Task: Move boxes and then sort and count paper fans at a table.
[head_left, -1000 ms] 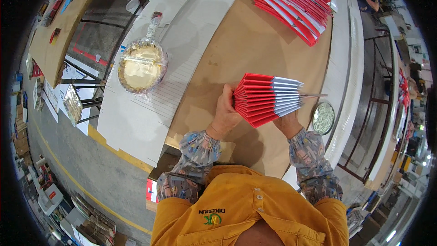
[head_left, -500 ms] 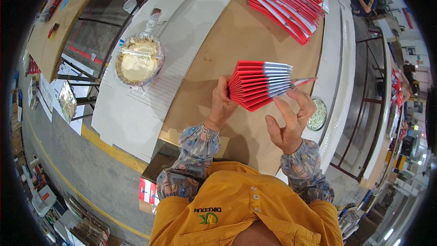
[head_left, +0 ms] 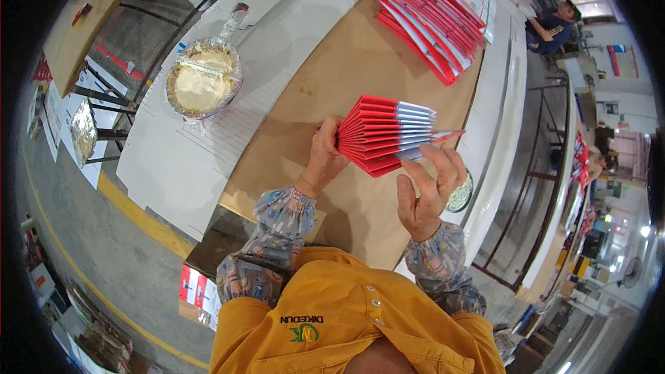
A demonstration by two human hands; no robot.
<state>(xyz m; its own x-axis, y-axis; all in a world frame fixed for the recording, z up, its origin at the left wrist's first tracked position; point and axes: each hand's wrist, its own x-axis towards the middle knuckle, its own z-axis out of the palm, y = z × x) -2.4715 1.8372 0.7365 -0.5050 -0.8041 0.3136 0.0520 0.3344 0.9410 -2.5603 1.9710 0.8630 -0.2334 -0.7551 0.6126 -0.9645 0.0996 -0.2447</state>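
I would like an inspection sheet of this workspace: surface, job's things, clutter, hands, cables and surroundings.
Surface: brown table with a white sheet along its left side.
Job's things: fanned stack of red folded cards; a second red stack lies farther back.
Clutter: foil-lined bowl of pale paste on the white sheet; round tin near the right edge.
Hands: left hand has its grip on the fanned stack's red end; right hand is open, fingertips at the white ends.
Cables: nothing seen.
Surroundings: grey floor with a yellow line; another person at far right.
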